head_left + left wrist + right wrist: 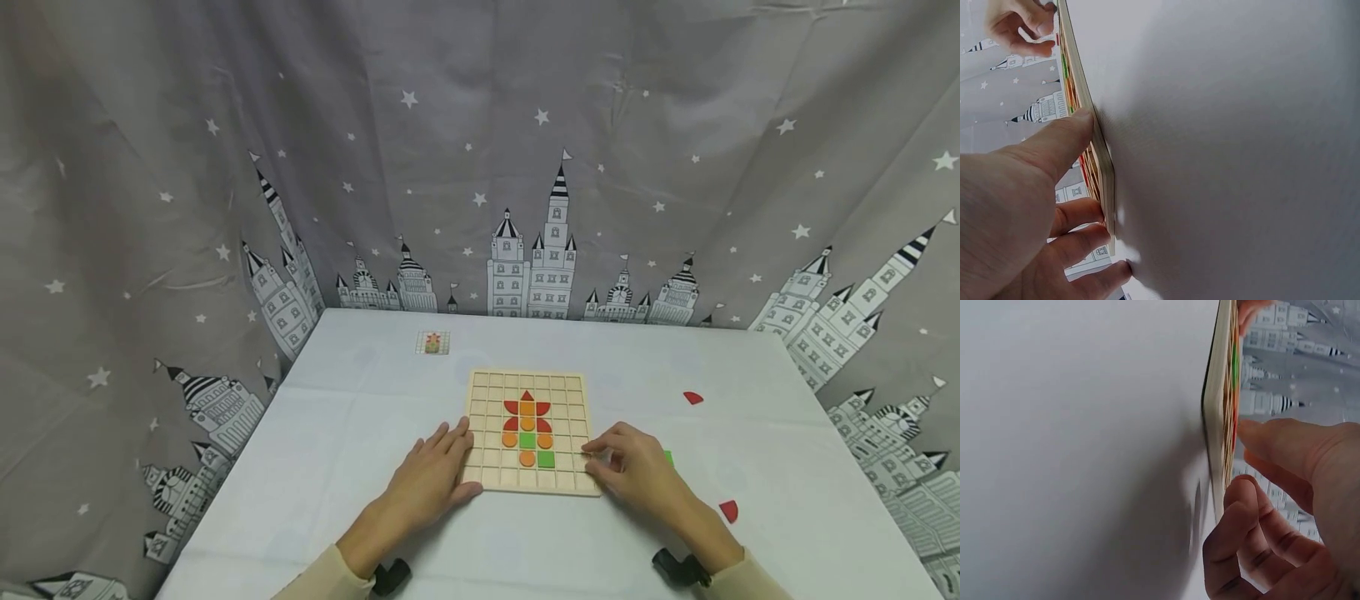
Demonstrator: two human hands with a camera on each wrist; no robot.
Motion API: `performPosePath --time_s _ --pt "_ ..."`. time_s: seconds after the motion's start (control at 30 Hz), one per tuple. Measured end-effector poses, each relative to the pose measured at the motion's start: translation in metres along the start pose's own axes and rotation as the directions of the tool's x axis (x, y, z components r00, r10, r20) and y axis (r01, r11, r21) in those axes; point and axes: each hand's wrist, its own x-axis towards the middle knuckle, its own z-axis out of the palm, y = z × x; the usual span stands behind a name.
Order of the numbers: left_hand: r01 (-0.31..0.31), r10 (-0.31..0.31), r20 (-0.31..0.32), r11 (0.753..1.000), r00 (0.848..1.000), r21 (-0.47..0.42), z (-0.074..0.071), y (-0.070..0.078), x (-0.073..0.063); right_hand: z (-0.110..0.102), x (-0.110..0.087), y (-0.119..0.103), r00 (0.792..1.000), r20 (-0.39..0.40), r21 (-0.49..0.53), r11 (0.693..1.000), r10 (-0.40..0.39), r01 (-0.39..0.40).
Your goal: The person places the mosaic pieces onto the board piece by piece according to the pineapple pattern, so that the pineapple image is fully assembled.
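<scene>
A square wooden grid board (487,475) lies on the table, bearing red, orange and green flat shape pieces in its middle. My left hand (431,475) rests along the board's left edge, fingers fairly straight and thumb at the front corner. In the left wrist view, the thumb (1072,134) touches the board's rim. My right hand (637,467) is at the board's right edge, fingers bent, with a gap between thumb and index finger. I see no piece in that gap. A green piece (668,457) is partly hidden behind this hand.
A small pattern card (432,342) lies behind the board, to the left. Loose red quarter-circle pieces lie on the right: one farther back (693,397), another nearer (729,510). A grey castle-print curtain (480,125) hangs behind the white table (360,400).
</scene>
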Motion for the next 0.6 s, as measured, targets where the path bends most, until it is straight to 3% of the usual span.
performPosePath --time_s 0.1,0.33,0.6 --pt "-0.001 0.001 -0.003 1.0 1.0 0.0 0.0 0.001 0.0 -0.007 -0.008 0.008 0.998 -0.038 -0.025 0.998 0.048 -0.049" --pt "-0.003 0.003 -0.001 1.0 1.0 0.008 0.001 0.0 0.0 -0.024 -0.026 0.032 0.987 -0.141 -0.092 0.992 0.078 -0.092" --pt "0.014 -0.014 -0.005 1.0 1.0 -0.011 0.001 0.002 0.0 -0.043 -0.033 0.052 0.967 -0.048 -0.139 0.957 0.25 -0.255"
